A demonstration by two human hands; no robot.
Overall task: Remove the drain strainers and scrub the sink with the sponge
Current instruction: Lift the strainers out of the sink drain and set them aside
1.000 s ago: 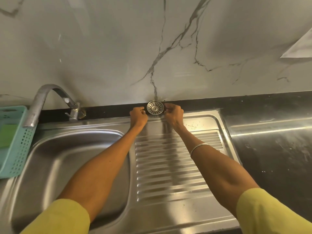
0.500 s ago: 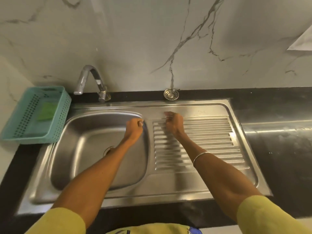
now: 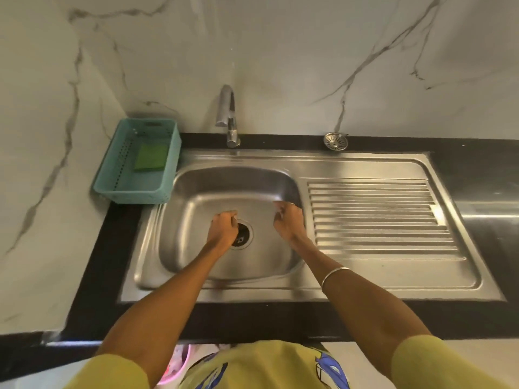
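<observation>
A round steel drain strainer (image 3: 335,141) lies on the black counter ledge against the wall, behind the drainboard. The steel sink (image 3: 196,189) has its drain opening (image 3: 243,234) in the basin floor, partly covered by my left hand (image 3: 223,227), whose fingers are curled just above the drain's left edge; I see nothing in it. My right hand (image 3: 288,220) hovers with curled fingers over the basin's right side, holding nothing. A green sponge (image 3: 150,160) lies in the teal basket (image 3: 132,192) left of the sink.
A steel tap (image 3: 228,119) stands behind the basin. The ribbed drainboard (image 3: 376,217) stretches right of the basin, with black counter (image 3: 488,220) beyond it. Marble wall runs behind and along the left side.
Both hands let go of the strainer on the back ledge and drew back over the basin; my left hand now sits over the drain. The view pulled back and shifted left.
</observation>
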